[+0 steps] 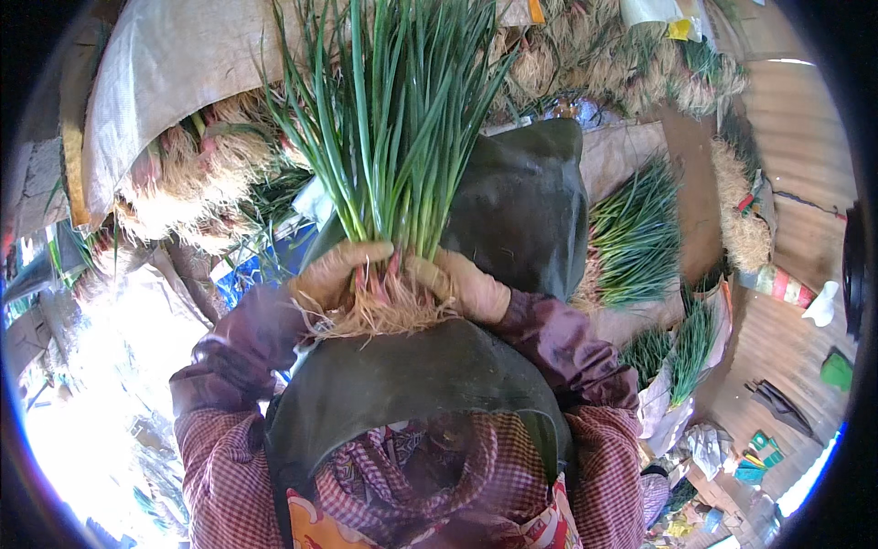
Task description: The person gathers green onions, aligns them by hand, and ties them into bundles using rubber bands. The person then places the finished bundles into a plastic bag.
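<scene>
Between my two hands stands a thick bunch of spring onions [405,137], its green leaves fanned away from me and its pale, tangled roots towards my body. My left hand [336,274] wraps the left side of the bunch just above the roots. On the opposite side my right hand [473,285] grips the reddish bulb ends. Some bulbs show between the fingers; both palms are hidden. Beneath the roots, a dark rubber-like apron [411,374] covers my front. A dark, smooth sheet [528,206] lies past my right hand.
Rooty onion bunches [206,165] lie under a pale woven sheet [185,75] at the upper left. Laid on sacking to the right is a pile of green onions [638,233]. Bagged onions [693,350] stand nearer. More rooted bunches [617,62] line the back.
</scene>
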Demonstrator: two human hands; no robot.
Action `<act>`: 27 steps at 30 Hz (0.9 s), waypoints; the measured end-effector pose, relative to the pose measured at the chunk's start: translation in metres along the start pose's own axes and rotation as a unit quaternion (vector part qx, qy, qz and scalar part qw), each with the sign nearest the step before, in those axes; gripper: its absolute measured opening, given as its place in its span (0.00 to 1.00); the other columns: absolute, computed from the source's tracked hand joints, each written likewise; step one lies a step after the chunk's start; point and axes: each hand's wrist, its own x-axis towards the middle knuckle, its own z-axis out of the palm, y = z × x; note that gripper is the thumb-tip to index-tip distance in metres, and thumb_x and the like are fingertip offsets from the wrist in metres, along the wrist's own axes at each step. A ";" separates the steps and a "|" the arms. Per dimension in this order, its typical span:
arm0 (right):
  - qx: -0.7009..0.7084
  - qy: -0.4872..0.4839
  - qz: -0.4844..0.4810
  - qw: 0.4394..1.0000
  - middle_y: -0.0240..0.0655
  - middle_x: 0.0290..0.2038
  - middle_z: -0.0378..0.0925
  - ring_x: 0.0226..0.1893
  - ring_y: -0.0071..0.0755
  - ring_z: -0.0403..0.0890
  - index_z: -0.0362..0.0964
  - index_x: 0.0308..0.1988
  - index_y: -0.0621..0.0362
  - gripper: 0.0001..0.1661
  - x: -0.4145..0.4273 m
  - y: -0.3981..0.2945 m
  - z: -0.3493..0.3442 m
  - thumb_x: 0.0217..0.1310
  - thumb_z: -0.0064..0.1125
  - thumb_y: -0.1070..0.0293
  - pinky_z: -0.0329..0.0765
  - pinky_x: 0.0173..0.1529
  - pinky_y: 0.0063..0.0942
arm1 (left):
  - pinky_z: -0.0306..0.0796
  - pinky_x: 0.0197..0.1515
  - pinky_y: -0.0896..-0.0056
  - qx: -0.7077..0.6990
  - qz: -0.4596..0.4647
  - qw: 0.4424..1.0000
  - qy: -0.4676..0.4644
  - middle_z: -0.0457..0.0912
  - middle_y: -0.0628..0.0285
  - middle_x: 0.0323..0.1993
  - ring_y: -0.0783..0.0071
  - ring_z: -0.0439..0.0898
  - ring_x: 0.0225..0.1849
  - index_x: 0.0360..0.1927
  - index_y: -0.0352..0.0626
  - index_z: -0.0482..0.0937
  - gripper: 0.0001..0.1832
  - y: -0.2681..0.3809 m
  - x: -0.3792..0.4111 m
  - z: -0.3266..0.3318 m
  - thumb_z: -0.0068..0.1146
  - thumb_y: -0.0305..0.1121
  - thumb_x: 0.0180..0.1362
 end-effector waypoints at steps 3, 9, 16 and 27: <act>0.026 -0.023 0.085 0.996 0.30 0.45 0.71 0.45 0.22 0.68 0.64 0.53 0.60 0.25 0.015 0.003 -0.010 0.65 0.42 0.53 0.66 0.50 0.21 | 0.72 0.49 0.58 0.012 0.023 0.992 -0.123 0.69 0.50 0.54 0.59 0.75 0.47 0.58 0.35 0.60 0.35 0.007 0.020 -0.009 0.51 0.47 0.52; 0.081 -0.041 0.079 0.993 0.29 0.39 0.73 0.38 0.19 0.70 0.67 0.50 0.60 0.25 0.015 -0.020 -0.024 0.65 0.40 0.51 0.69 0.42 0.20 | 0.73 0.48 0.58 0.006 0.103 0.981 -0.162 0.70 0.56 0.54 0.61 0.76 0.45 0.57 0.35 0.63 0.30 0.009 0.040 0.000 0.52 0.40 0.53; -0.186 -0.056 0.000 0.981 0.38 0.47 0.71 0.45 0.33 0.72 0.62 0.53 0.62 0.29 -0.042 0.019 0.010 0.65 0.37 0.49 0.66 0.53 0.27 | 0.72 0.46 0.73 0.151 0.109 0.974 -0.128 0.76 0.55 0.46 0.68 0.77 0.43 0.58 0.37 0.63 0.30 -0.050 -0.002 0.011 0.56 0.35 0.51; -0.178 -0.060 0.063 0.980 0.51 0.38 0.74 0.40 0.47 0.76 0.67 0.45 0.64 0.34 -0.063 0.013 0.010 0.61 0.39 0.41 0.70 0.45 0.32 | 0.60 0.61 0.58 0.047 0.071 0.978 -0.189 0.64 0.48 0.58 0.60 0.68 0.57 0.60 0.36 0.59 0.35 -0.060 0.006 0.002 0.58 0.31 0.47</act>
